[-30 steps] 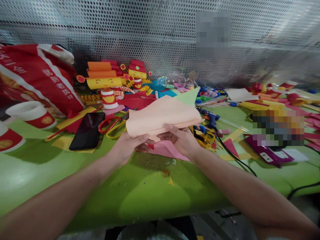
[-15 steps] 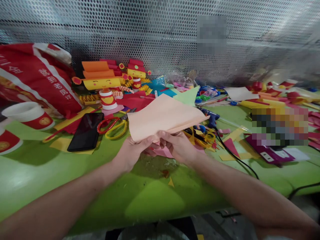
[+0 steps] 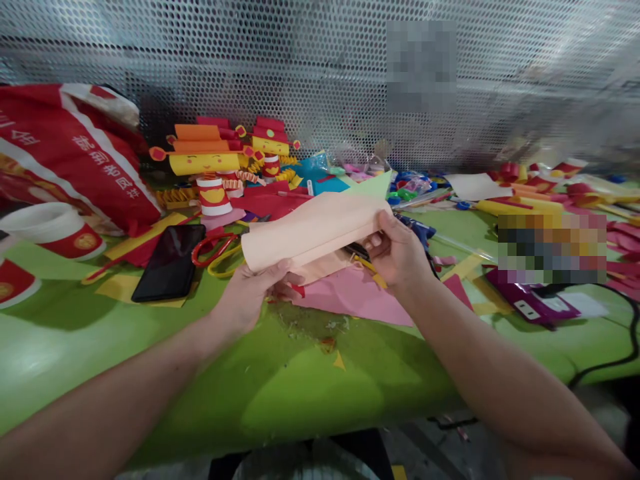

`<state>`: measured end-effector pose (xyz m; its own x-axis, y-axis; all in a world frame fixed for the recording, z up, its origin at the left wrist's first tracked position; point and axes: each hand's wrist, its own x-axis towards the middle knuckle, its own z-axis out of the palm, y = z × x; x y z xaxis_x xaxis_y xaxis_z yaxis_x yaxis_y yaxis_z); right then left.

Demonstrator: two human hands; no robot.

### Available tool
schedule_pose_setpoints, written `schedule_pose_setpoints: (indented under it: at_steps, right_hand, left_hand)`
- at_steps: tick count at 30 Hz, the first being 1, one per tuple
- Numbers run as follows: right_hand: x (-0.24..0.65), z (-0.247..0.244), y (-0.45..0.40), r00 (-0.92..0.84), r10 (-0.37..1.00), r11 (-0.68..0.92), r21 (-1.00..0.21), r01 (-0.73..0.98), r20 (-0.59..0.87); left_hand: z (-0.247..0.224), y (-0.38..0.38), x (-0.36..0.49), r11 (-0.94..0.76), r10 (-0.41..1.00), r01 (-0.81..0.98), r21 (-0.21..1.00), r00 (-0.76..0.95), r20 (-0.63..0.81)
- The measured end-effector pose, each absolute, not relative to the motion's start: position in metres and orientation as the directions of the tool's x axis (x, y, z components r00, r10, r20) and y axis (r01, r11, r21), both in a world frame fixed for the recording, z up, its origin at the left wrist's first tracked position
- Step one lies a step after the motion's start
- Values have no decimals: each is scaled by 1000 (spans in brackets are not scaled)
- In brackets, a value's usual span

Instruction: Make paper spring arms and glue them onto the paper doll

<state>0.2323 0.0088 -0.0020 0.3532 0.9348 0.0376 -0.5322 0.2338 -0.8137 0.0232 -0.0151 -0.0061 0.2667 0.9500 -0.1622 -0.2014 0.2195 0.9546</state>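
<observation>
A sheet of pale peach paper [image 3: 315, 227], curled over into a loose roll, is held above the table between both hands. My left hand [image 3: 260, 287] pinches its near left edge, thumb on top and fingers beneath. At the right end my right hand [image 3: 400, 250] grips the paper, with the thumb over the edge and the fingers curled underneath. Below the roll lies a pink sheet [image 3: 355, 297]. Scissors with red and yellow handles [image 3: 217, 257] lie just left of the paper, partly covered by it.
A black phone [image 3: 170, 263], a paper cup [image 3: 55, 230] and a red bag [image 3: 75, 153] are at left. Paper figures [image 3: 205, 163] stand behind. A blue glue gun [image 3: 417, 230] lies right of the paper, a purple power strip [image 3: 533, 297] farther right. A perforated metal wall [image 3: 300, 87] backs the table.
My right hand has moved right and up along the paper, away from my left hand. The sheet is now more curled, and more of the pink sheet shows below.
</observation>
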Motion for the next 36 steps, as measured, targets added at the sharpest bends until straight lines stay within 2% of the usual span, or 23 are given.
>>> schedule_pose_setpoints:
  at_steps: [8, 13, 16, 20, 24, 28, 31, 36]
  right_hand:
    - [238, -2, 12, 394, 917, 280, -798, -533, 58]
    - [243, -7, 14, 366, 924, 306, -791, -530, 112]
    - [223, -16, 6, 132, 987, 149, -834, -531, 92]
    - [186, -27, -15, -216, 971, 28, -941, -336, 106]
    - [172, -30, -27, -304, 947, 5, -951, -309, 104]
    - [178, -33, -28, -306, 949, -5, -964, -266, 79]
    - [185, -35, -25, -205, 975, 30, -966, -258, 85]
    - [202, -26, -12, 30, 991, 133, -909, -395, 131]
  left_hand:
    - [-7, -15, 23, 225, 941, -201, 953, 298, -160]
    - [-7, -10, 20, 194, 960, -255, 947, 249, -129]
    - [-8, -11, 23, 208, 954, -270, 940, 270, -133]
    - [-13, -17, 30, 217, 933, -230, 949, 335, -132]
    - [-19, -21, 35, 213, 896, -165, 963, 426, -125]
    - [-18, -23, 35, 231, 883, -151, 961, 447, -142]
    - [-16, -22, 32, 244, 872, -156, 957, 467, -146]
    - [-14, -17, 24, 244, 897, -197, 949, 417, -144]
